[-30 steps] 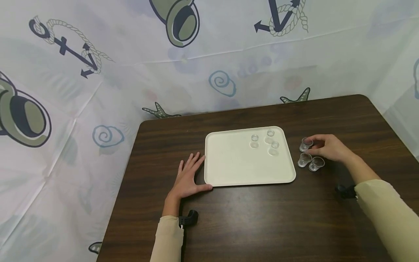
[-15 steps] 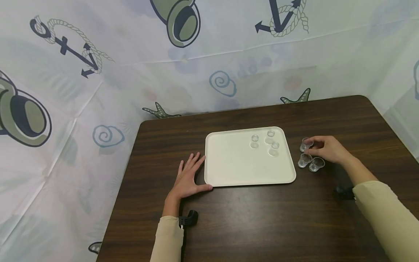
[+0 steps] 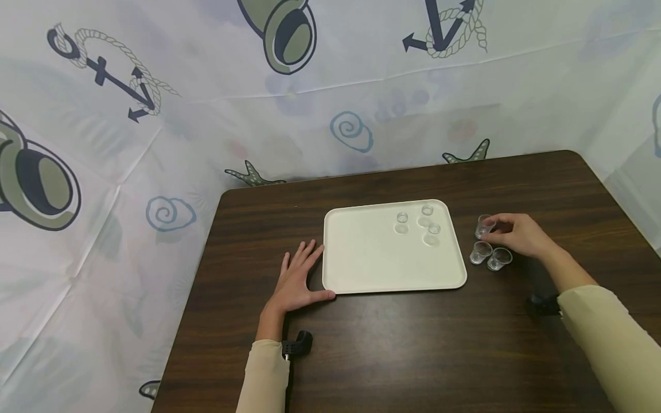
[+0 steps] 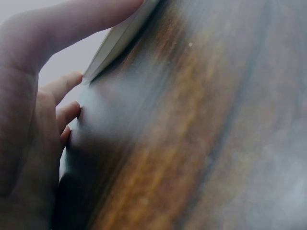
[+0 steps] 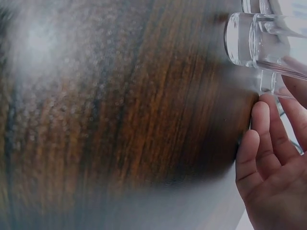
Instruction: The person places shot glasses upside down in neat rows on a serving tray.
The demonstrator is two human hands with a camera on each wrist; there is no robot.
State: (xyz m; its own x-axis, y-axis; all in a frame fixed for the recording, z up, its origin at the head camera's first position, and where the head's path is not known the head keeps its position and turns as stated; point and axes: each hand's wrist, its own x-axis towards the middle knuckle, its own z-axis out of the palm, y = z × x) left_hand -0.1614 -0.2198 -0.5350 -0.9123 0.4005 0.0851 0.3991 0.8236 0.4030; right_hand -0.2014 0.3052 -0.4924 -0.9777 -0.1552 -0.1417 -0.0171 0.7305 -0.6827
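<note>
My right hand (image 3: 518,234) pinches a small clear shot glass (image 3: 481,230) between thumb and fingers, right of the tray. Two more shot glasses, a left one (image 3: 480,253) and a right one (image 3: 498,259), stand upright on the table just nearer to me. In the right wrist view, a near glass (image 5: 240,39) partly covers the pinched one. With fingers spread, my left hand (image 3: 295,287) touches the left edge of the cream tray (image 3: 361,275), its thumb at the near left corner. Three clear glasses, including one at the back (image 3: 427,211), stand on the tray's far right part.
The dark wood-grain table (image 3: 392,355) has rounded far corners. Behind it and along its left side hangs a white curtain (image 3: 289,132) printed with anchors and shells. A black wrist camera (image 3: 298,344) sits at the left cuff.
My right hand and the pinched shot glass have shifted very slightly, a little away from the two nearer glasses. The left hand and tray have stayed put.
</note>
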